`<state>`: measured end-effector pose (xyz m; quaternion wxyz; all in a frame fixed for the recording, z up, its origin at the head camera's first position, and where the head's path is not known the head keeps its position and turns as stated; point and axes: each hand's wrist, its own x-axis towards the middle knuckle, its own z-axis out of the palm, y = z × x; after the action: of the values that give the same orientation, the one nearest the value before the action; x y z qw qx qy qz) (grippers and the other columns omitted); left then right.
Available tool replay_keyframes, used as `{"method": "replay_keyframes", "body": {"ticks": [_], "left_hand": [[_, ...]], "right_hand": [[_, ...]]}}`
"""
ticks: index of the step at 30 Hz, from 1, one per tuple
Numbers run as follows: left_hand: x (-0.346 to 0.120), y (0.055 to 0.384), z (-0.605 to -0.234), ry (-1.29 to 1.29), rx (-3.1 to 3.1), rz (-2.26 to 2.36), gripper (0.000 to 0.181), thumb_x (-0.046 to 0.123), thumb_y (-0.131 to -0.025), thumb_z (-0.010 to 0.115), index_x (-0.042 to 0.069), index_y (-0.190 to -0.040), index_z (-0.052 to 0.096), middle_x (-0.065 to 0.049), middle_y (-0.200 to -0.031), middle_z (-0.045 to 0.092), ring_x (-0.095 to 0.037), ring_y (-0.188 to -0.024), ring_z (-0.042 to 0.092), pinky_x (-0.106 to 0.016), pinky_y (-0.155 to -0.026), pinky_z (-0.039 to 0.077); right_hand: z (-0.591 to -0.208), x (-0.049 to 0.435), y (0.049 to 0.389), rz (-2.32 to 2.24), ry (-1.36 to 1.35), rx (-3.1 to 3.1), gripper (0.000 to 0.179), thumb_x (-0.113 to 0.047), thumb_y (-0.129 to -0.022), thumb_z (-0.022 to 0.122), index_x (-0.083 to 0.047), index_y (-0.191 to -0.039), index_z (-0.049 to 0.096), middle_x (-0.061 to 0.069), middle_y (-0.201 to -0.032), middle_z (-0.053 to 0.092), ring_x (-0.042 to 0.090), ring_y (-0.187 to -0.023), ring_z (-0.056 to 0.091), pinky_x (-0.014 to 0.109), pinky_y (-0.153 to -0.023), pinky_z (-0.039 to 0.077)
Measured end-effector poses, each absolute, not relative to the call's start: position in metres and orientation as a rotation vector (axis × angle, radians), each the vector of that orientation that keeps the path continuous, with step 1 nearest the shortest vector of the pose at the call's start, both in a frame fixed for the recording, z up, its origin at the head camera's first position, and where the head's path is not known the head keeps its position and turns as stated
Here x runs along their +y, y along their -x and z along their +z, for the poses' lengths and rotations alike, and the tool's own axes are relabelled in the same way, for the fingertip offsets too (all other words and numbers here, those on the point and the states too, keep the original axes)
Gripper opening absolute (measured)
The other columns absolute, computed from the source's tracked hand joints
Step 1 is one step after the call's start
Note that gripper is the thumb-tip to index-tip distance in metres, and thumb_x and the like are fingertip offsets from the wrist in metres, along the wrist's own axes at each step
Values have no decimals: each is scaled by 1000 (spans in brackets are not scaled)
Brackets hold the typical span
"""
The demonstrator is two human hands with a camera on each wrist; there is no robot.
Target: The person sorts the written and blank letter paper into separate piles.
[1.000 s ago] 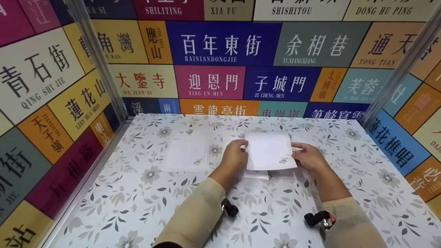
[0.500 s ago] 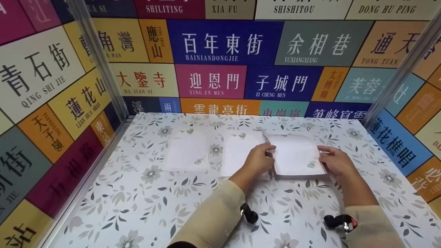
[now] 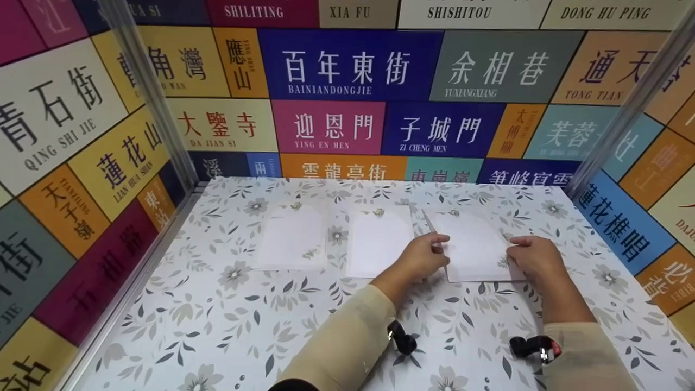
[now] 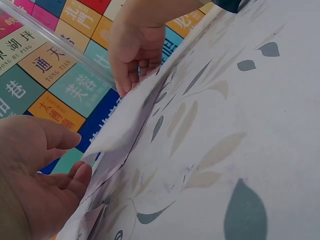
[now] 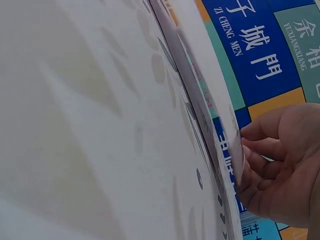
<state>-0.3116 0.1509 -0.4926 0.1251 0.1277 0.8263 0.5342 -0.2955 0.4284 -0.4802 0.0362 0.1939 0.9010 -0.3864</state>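
Between both hands is a sheet of white writing paper [image 3: 478,252] with printed flower sprigs, on the right of the table. My left hand [image 3: 426,255] pinches its left edge, index finger stretched apart from the other fingertips. At the opposite edge my right hand [image 3: 537,258] pinches the sheet. In the left wrist view, the paper [image 4: 122,117] bows up off the surface, with my left hand [image 4: 45,167] at its near end. The right wrist view has my right hand [image 5: 285,165] with the sheet's edge [image 5: 227,110] at its fingertips.
Two more printed sheets lie on the left: one middle sheet [image 3: 374,244] near my left forearm and one far-left sheet [image 3: 293,239]. The table [image 3: 217,326] has a leaf-and-flower cover. Sign-covered walls [image 3: 347,65] enclose its back and sides.
Both hands have carried the sheet right, off the middle sheet, and lowered it. In the last half second it has come a little nearer and flatter; the middle sheet is now largely uncovered.
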Motion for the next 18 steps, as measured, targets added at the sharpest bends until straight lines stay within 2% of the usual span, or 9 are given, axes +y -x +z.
{"method": "replay_keyframes", "body": {"ticks": [3, 8, 15, 18], "left_hand": [[151, 311, -492, -367, 2389, 1541, 52, 13, -94, 79, 23, -144, 68, -2, -128, 73, -14, -115, 68, -32, -102, 58], [152, 310, -493, -343, 2383, 1520, 53, 15, -94, 78, 23, -146, 67, -5, -137, 71, -18, -122, 69, -34, -104, 58], [150, 307, -493, -316, 2369, 1528, 53, 14, -96, 76, 20, -147, 66, -10, -140, 70, -16, -105, 68, -33, -92, 60], [149, 308, -494, -302, 2356, 1541, 53, 16, -96, 76, 22, -147, 66, -9, -142, 69, -17, -109, 69, -34, -94, 60]], "right_hand": [[-478, 429, 296, -1151, -604, 2730, 57, -29, -103, 61, -4, -154, 55, 29, -163, 45, 44, -142, 49, 57, -119, 44], [-478, 428, 295, -1040, -542, 2763, 58, -32, -102, 64, 0, -150, 57, 32, -159, 48, 45, -136, 51, 58, -115, 45], [-473, 426, 291, -869, -379, 2830, 62, -41, -102, 62, 4, -145, 60, 33, -152, 55, 49, -130, 56, 60, -112, 47], [-469, 423, 291, -875, -379, 2812, 67, -46, -104, 60, 4, -149, 56, 33, -154, 52, 49, -132, 55, 63, -114, 45]]}}
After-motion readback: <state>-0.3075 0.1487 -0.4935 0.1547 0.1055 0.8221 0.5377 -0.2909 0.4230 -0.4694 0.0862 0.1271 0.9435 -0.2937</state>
